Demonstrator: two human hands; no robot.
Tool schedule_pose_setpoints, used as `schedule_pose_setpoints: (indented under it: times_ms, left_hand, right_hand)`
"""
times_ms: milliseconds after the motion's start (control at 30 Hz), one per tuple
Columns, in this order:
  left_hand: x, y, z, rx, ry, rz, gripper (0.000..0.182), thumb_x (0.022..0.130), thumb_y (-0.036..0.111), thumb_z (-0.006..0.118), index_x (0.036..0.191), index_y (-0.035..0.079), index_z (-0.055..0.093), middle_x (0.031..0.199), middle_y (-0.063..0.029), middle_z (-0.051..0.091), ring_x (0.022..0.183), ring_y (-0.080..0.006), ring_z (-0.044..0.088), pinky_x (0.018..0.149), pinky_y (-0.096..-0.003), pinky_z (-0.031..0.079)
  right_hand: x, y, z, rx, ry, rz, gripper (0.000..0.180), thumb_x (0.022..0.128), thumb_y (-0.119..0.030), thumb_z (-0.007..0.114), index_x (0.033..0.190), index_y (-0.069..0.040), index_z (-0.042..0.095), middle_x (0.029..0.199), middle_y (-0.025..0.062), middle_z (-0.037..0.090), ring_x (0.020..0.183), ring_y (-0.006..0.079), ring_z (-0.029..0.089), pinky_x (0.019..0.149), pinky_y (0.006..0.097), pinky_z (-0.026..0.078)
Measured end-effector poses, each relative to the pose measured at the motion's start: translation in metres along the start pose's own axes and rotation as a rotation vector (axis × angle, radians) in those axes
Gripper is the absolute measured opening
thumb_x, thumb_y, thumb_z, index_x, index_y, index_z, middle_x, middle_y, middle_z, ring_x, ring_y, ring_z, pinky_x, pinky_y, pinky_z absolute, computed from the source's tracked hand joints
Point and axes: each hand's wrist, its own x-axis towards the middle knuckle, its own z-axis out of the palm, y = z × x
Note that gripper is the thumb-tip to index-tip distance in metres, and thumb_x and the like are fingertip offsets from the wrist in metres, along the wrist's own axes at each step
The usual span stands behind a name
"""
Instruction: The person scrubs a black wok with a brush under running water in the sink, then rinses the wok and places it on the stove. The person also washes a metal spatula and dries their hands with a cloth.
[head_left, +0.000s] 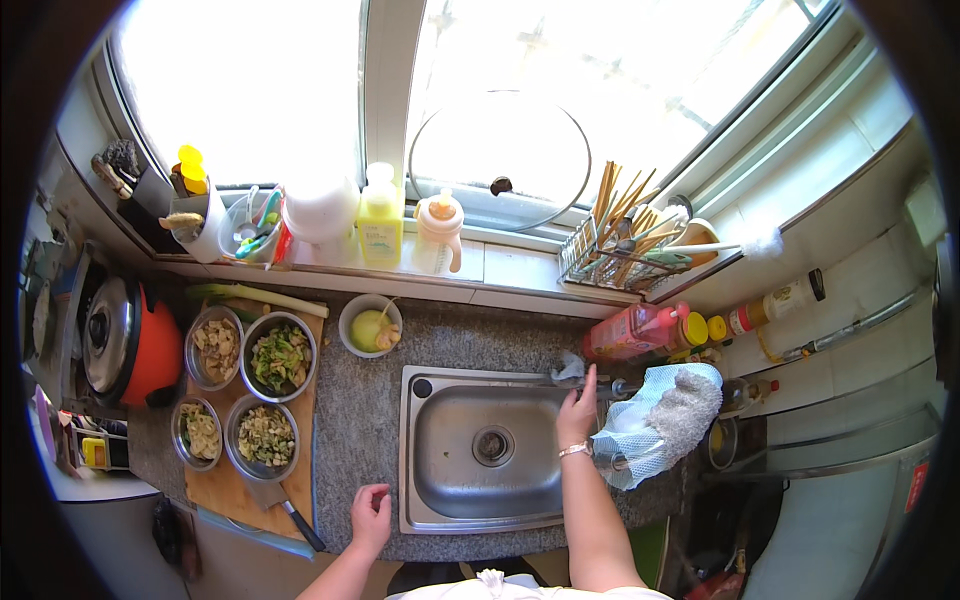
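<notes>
My right hand (576, 414) reaches over the far right corner of the stainless steel sink (484, 491), its index finger stretched out beside the faucet (551, 380). Whether the fingertip touches the faucet or the small grey-blue cloth (568, 367) there is hard to tell. The sink basin holds no dishes, only a tiny green scrap near the drain (493, 445). Left of the sink, my left hand (371, 516) hovers by the counter's front edge with loosely bent fingers and nothing in it. To the right of my right forearm sits a blue mesh bag (622, 427) with a grey scrubber (684, 412).
A wooden cutting board (304, 450) carries several steel bowls of chopped food, a leek (277, 296) and a cleaver (289, 514). Behind stands a bowl (346, 319) with a green vegetable. A red pot (154, 345) is far left. Pink soap (622, 330) and a chopstick rack (592, 251) stand back right.
</notes>
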Motion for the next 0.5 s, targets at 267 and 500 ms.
schedule_pose_setpoints:
  times_ms: [267,500]
  left_hand:
    - [-0.021,-0.01,0.02,-0.108,-0.018,-0.125,0.016,0.09,0.005,0.062,0.105,0.001,0.064,0.097,-0.0064,0.06,0.084,-0.0144,0.062,0.074,-0.0272,0.051]
    - [-0.024,-0.005,0.023,-0.185,0.02,-0.139,0.016,0.09,0.005,0.062,0.106,0.001,0.064,0.099,-0.0057,0.06,0.086,-0.013,0.061,0.076,-0.0257,0.05]
  right_hand:
    - [-0.051,0.036,0.093,-0.07,0.1,0.127,0.018,0.082,-0.004,0.066,0.099,-0.008,0.07,0.099,0.0133,0.062,0.094,0.0315,0.06,0.086,0.0423,0.049]
    - [-0.1,-0.087,0.154,0.277,-0.281,-0.289,0.015,0.078,0.0,0.063,0.088,-0.01,0.069,0.088,0.0109,0.064,0.09,0.0319,0.059,0.081,0.0417,0.049]
